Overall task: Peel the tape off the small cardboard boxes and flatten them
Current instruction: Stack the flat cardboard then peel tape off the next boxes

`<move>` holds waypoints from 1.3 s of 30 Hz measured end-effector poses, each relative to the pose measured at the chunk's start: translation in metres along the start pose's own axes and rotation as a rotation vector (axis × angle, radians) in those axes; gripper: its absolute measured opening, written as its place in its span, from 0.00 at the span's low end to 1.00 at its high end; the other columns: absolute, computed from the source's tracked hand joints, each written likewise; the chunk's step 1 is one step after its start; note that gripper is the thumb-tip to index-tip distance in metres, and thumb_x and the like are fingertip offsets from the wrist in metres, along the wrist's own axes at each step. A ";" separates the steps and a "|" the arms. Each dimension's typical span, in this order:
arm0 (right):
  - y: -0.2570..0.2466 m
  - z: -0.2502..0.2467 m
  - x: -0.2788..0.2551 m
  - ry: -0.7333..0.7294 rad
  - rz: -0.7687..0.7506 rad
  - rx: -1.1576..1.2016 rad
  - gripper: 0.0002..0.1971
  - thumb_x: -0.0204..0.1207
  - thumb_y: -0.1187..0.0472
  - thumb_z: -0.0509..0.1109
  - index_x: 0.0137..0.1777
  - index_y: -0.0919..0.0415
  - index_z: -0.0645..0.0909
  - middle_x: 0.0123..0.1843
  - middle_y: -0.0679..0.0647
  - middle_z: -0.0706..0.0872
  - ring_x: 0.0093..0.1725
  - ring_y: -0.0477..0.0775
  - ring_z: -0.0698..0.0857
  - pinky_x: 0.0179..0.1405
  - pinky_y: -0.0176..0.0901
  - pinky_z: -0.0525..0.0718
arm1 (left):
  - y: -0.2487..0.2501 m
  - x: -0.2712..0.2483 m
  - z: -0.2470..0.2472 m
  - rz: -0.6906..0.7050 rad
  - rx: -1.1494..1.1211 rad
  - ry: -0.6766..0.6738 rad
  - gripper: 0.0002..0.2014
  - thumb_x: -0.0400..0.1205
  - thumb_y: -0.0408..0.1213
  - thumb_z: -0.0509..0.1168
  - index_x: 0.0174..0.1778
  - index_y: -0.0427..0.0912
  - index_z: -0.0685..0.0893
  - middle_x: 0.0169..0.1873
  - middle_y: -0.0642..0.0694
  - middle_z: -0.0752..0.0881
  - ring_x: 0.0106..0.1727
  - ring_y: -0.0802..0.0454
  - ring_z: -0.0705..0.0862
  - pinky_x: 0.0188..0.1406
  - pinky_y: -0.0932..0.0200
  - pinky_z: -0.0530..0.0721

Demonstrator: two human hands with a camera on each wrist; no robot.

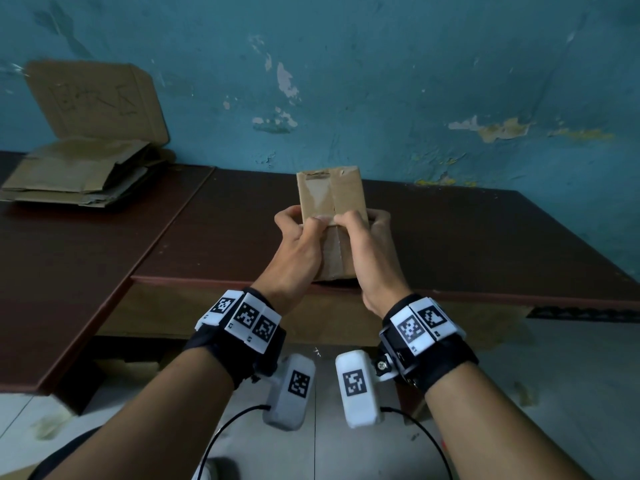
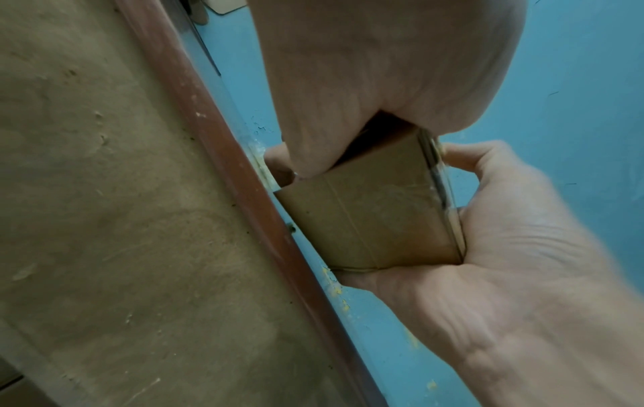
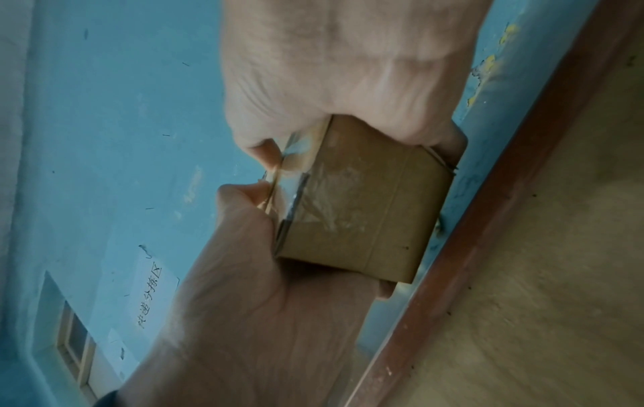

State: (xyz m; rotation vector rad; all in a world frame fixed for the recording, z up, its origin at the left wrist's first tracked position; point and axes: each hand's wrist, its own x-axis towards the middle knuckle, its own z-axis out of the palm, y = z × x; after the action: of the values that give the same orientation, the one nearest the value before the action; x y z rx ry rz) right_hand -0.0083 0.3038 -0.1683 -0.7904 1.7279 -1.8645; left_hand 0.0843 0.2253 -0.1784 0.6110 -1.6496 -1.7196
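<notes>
I hold a small brown cardboard box [image 1: 330,199] in both hands just above the near edge of the dark brown table [image 1: 467,244]. Clear tape [image 1: 320,194] runs along the seam of its upper face; the right wrist view shows wrinkled tape [image 3: 327,192] folding over one end. My left hand [image 1: 304,221] grips the box's left side, fingers round the side, thumb on the top face. My right hand [image 1: 362,221] grips the right side likewise. Both thumb tips meet at the seam near the middle. The box [image 2: 376,212] looks closed and keeps its shape.
A stack of flattened cardboard [image 1: 69,178] lies at the far left on a second table [image 1: 69,271], with a cardboard sheet [image 1: 97,98] leaning against the peeling blue wall. The table's front edge [image 1: 485,296] passes just under my hands. Tiled floor lies below.
</notes>
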 end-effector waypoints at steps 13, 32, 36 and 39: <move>-0.009 0.007 -0.006 0.017 0.051 0.007 0.28 0.86 0.46 0.79 0.73 0.60 0.69 0.64 0.56 0.87 0.57 0.47 0.94 0.53 0.46 0.95 | 0.011 -0.006 0.005 -0.112 -0.186 0.078 0.32 0.92 0.60 0.64 0.81 0.41 0.63 0.71 0.38 0.85 0.68 0.45 0.92 0.72 0.36 0.90; -0.011 0.006 -0.007 -0.023 -0.003 0.021 0.36 0.70 0.44 0.75 0.72 0.60 0.66 0.68 0.58 0.79 0.67 0.56 0.88 0.63 0.57 0.93 | 0.004 -0.003 -0.001 -0.130 -0.305 0.056 0.36 0.76 0.46 0.69 0.80 0.44 0.65 0.69 0.38 0.81 0.65 0.43 0.90 0.63 0.35 0.91; -0.012 0.006 -0.004 -0.009 0.055 0.073 0.31 0.84 0.45 0.77 0.75 0.59 0.65 0.68 0.60 0.82 0.64 0.56 0.91 0.57 0.53 0.95 | 0.005 -0.001 0.001 -0.089 -0.220 0.079 0.24 0.91 0.43 0.67 0.79 0.40 0.67 0.65 0.39 0.85 0.61 0.45 0.92 0.63 0.38 0.92; -0.009 0.008 -0.003 0.061 0.030 0.095 0.25 0.88 0.52 0.77 0.75 0.59 0.68 0.64 0.56 0.87 0.57 0.49 0.92 0.55 0.47 0.93 | 0.007 0.000 0.003 -0.044 -0.206 0.131 0.21 0.92 0.42 0.68 0.80 0.42 0.76 0.65 0.39 0.92 0.64 0.44 0.94 0.67 0.41 0.92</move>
State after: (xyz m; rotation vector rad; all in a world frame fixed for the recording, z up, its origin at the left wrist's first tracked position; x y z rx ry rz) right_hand -0.0001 0.3013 -0.1590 -0.6733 1.6650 -1.9531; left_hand 0.0831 0.2277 -0.1716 0.6495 -1.3580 -1.8131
